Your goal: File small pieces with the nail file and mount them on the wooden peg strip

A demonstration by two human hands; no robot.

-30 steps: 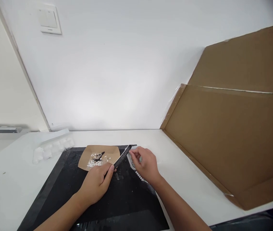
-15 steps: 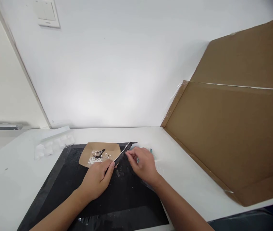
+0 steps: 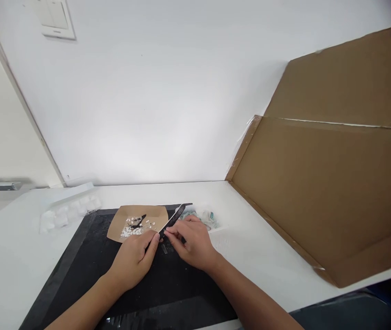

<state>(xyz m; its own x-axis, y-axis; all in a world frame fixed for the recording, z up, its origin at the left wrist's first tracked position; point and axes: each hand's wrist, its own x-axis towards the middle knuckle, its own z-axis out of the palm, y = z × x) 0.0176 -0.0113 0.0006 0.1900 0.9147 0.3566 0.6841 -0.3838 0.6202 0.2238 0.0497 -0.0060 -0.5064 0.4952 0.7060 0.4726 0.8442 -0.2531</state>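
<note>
My left hand (image 3: pixel 136 259) is closed on the lower end of a long black strip (image 3: pixel 175 216) with a white edge, which slants up to the right. The thumb and fingers of my right hand (image 3: pixel 192 240) are pinched against the strip near its lower part; whatever small thing they may hold is hidden. Just left of the strip lies a tan paper tray (image 3: pixel 116 225) with white bits (image 3: pixel 131 232) and thin black scraps (image 3: pixel 138 222) in it. A small clear piece (image 3: pixel 164 249) rests on the black mat (image 3: pixel 147 291) between my hands.
A clear plastic pack with white lumps (image 3: pixel 69 211) lies at the back left of the white table (image 3: pixel 6 261). Crumpled clear and green plastic (image 3: pixel 207 217) sits behind my right hand. A large cardboard sheet (image 3: pixel 319 183) stands on the right, against the wall.
My right hand has moved down and left along the strip, closer to my left hand. The whole view has shifted slightly. My left hand keeps its hold.
</note>
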